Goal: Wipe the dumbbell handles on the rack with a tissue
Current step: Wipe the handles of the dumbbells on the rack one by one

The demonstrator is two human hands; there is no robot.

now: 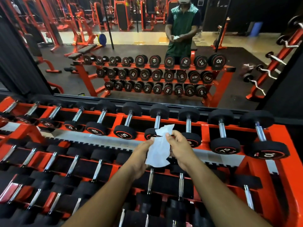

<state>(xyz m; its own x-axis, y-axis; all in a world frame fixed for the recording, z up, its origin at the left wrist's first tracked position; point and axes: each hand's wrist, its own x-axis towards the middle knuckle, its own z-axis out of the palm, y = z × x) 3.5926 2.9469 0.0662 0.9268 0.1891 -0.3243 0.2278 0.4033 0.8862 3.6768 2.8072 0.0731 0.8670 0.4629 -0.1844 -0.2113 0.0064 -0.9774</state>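
Observation:
A white tissue (159,149) hangs spread between my two hands above the red dumbbell rack (205,127). My left hand (139,158) pinches its left edge and my right hand (178,147) pinches its upper right edge. Behind the tissue, on the top tier, lies a black dumbbell with a chrome handle (157,121); the tissue hides its near head. Neither hand touches a handle. More dumbbells with chrome handles fill the top tier, such as the 5 (128,119) and the 7.5 (222,130), and the lower tiers below my arms.
A wall mirror (147,46) right behind the rack reflects the rack, a person holding a tissue, red gym machines and benches. A red stand with curl bars (270,71) shows at the right. The rack's right end post (282,161) stands near my right arm.

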